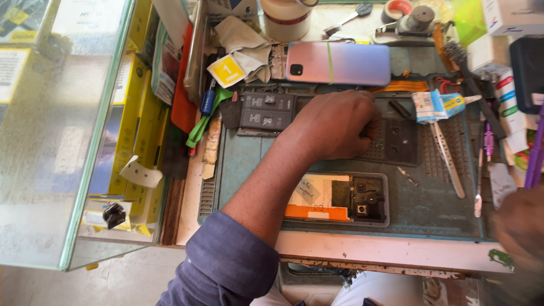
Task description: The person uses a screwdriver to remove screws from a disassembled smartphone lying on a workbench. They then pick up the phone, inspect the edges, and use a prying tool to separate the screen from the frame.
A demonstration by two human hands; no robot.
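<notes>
My left hand [334, 124] reaches in from the lower left in a blue sleeve [226, 266]. It rests knuckles up on the blue-green work mat [442, 209], with its curled fingertips pressed down on a dark gridded part tray [396, 141]. What the fingertips hold is hidden. Just in front of the forearm lies an opened phone [334, 198] with its back off, showing an orange strip and the camera module. Two black batteries [266, 110] lie left of the hand. My right hand [521, 226] is a blur at the right edge, beside the mat.
A pink-blue phone [340, 62] lies behind the hand. Metal tweezers [447, 158], a brush [473, 73] and a small white-blue pack [436, 105] sit to the right. A glass display case [56, 141] with yellow boxes [133, 113] stands at left. A tape roll [286, 20] is at the back.
</notes>
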